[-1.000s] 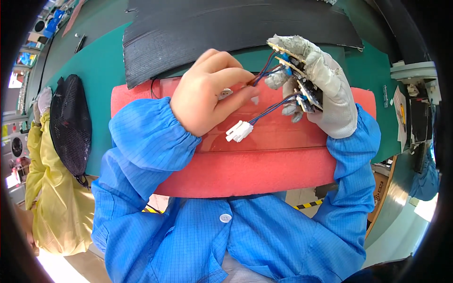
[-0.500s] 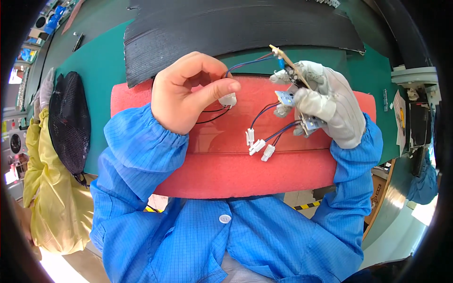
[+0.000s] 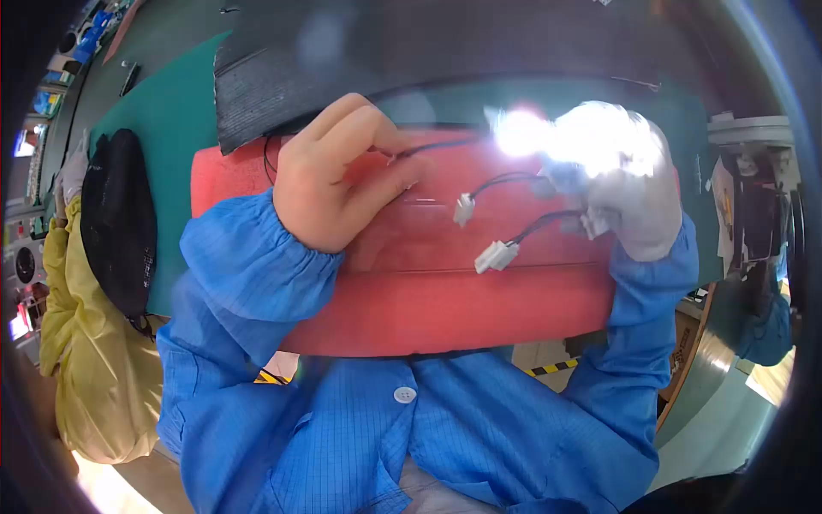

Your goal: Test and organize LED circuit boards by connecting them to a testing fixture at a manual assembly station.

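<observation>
My left hand [image 3: 330, 176], bare, is closed with its fingertips pinching the near end of a dark wire pair [image 3: 445, 146]. Whatever else lies inside the fingers is hidden. Those wires run right to a lit LED board [image 3: 524, 134], which glares white and washes out its details. A whitish glove covers my right hand [image 3: 638, 214], closed around the LED boards. From below it hang short dark leads ending in white plug connectors [image 3: 497, 256], with another white connector [image 3: 464, 209] higher up. Both hands are above a red foam pad [image 3: 445, 313].
Black corrugated sheet [image 3: 282, 94] lies on the green mat [image 3: 163, 111] beyond the pad. At left are a black mesh bag [image 3: 120, 223] and a yellow-sleeved arm [image 3: 86, 334] of another person. Papers and a dark bin [image 3: 758, 214] stand at right.
The LED board in my right hand has gone from dark to brightly lit. My right hand has shifted slightly right, and the hanging connectors have swung. My left hand's fingertips still grip the wires.
</observation>
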{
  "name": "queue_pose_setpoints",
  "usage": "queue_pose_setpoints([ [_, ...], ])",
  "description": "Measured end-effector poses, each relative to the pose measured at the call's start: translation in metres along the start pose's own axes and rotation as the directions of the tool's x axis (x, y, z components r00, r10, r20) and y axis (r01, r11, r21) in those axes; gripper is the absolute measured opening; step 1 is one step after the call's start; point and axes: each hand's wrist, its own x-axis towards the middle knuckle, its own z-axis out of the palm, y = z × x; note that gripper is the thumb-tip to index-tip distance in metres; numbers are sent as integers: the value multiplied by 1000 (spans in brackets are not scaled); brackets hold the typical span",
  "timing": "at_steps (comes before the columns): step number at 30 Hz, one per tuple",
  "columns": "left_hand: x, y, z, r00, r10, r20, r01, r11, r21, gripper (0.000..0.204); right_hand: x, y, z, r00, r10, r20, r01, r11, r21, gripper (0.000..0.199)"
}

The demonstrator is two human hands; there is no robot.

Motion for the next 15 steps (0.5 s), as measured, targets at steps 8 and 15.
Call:
queue_pose_setpoints([
  [8,-1,1,-5,1000,27,-14,-27,999,-32,11,17,11,11,966,255,-51,-248,962,116,62],
  [15,-1,-1,-8,999,38,-9,-39,999,-34,7,18,9,17,951,281,-130,-262,954,142,62],
])
